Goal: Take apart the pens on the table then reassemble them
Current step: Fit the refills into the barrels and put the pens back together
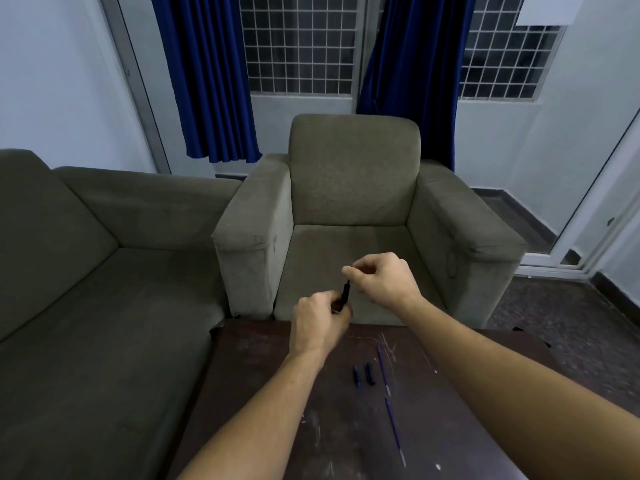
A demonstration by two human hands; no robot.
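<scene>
My left hand [320, 322] grips a black pen barrel [346, 294] that points up and away, above the far edge of the dark table [263, 382]. My right hand [382, 277] pinches a thin purple refill [351, 265] just above the barrel's open end; only its tip shows. On the table lie two small dark pen caps [362, 374] side by side. To their right lie two thin purple refills, one farther [383, 370], one nearer [394, 427].
A grey-green armchair [353, 188] stands right behind the table, with a matching sofa [104, 265] to the left. Blue curtains [207, 81] and barred windows fill the back wall. The tabletop is scratched and stained.
</scene>
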